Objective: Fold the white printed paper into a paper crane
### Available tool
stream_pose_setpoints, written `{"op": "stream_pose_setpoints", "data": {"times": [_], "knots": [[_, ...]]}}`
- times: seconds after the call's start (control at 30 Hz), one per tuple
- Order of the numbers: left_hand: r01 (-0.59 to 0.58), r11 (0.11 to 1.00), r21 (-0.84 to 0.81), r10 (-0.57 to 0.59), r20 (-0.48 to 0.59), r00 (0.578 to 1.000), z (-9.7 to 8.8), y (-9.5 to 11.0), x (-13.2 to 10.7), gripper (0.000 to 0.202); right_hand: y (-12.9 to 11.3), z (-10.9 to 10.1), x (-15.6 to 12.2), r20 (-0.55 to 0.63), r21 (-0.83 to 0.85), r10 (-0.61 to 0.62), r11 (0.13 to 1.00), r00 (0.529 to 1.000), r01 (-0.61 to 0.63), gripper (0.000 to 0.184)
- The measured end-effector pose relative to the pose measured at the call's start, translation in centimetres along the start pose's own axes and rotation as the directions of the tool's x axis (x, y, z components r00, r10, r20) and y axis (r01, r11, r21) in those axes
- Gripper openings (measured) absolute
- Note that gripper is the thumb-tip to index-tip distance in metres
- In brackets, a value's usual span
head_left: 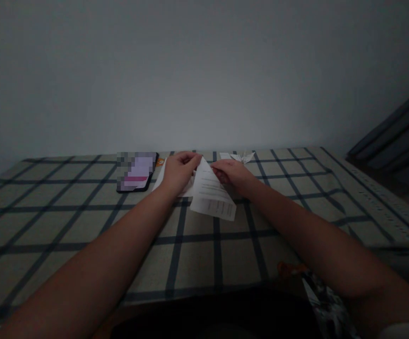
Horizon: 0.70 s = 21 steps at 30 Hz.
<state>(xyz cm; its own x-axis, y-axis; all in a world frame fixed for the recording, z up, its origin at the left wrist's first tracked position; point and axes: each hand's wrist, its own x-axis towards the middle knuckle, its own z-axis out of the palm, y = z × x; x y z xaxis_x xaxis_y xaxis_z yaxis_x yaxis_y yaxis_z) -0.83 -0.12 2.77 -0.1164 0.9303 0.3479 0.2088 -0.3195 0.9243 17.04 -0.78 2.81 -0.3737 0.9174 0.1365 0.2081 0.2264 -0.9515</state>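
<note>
A sheet of printed paper (pixel 213 190) hangs between my two hands, folded to a point at its top and raised off the table. My left hand (pixel 180 170) pinches it near that top point. On the other side, my right hand (pixel 233 173) has its thumb and fingers closed at the paper's right edge; its lower fingers are partly hidden. More white paper shows under and beside my left hand, but I cannot tell whether it is the same sheet. Just beyond my right hand lies a small folded paper figure (pixel 243 157).
A phone (pixel 137 172) with a lit screen rests left of my hands. Beneath everything is a checked tablecloth (pixel 197 249) with dark blue lines. A pale wall (pixel 204 75) rises at the far edge. Dark folded fabric (pixel 398 127) is at the right.
</note>
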Motion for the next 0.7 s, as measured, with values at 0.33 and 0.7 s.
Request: {"op": "stream_pose_setpoints", "data": {"times": [0.33, 0.7], "knots": [[0.009, 1.000, -0.017, -0.007, 0.116, 0.993, 1.0, 0.5, -1.3, 0.027, 0.9, 0.0, 0.1, -0.016, 0.363, 0.095, 0.928, 0.995, -0.083, 0.018], [0.151, 0.976, -0.156, -0.116, 0.213, 0.970, 1.2, -0.4, -0.9, 0.032, 0.0, 0.0, -0.1, -0.159, 0.094, 0.060, 0.995, 0.985, -0.046, 0.014]]}}
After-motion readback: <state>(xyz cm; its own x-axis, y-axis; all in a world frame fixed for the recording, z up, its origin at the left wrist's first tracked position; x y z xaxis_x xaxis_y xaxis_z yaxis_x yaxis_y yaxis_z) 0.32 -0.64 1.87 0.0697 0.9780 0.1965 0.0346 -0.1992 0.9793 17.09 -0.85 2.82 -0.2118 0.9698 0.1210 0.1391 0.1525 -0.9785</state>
